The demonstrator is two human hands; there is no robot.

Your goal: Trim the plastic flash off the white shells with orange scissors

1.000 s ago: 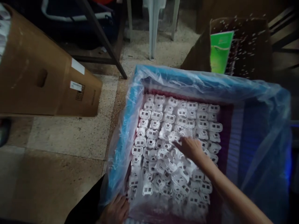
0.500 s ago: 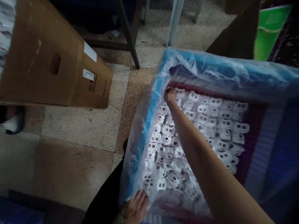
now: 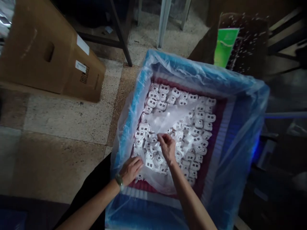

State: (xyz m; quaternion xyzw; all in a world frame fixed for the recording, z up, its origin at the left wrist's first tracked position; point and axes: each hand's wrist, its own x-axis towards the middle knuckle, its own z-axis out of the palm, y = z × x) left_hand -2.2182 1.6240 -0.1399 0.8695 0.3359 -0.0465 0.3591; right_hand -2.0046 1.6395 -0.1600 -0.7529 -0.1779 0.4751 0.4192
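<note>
A blue bin [image 3: 192, 64] lined with clear plastic film holds many white plastic parts [image 3: 144, 127] standing in close rows. Thin translucent plastic sheeting [image 3: 165, 118] lies partly over them. My right hand [image 3: 168, 148] is over the middle of the rows, thumb and fingers pinched on the sheeting. At the near left of the rows is my left hand [image 3: 131, 169], its fingers pressed together on the sheeting's edge and their tips partly hidden. A bracelet [image 3: 119, 181] circles the left wrist. Dark red padding [image 3: 146, 186] shows beneath the parts.
A tall brown carton [image 3: 64, 67] stands to the left on the tiled floor [image 3: 67, 123]. Dark table legs [image 3: 123, 48] and a pale metal post [image 3: 164, 25] rise beyond the bin. Behind it, a green sheet [image 3: 225, 46] sits by a box of dark material.
My right hand has come back from the far left corner to the middle of the parts. My left hand has moved inward from the rim. The sheeting now bunches across the rows; the view has shifted.
</note>
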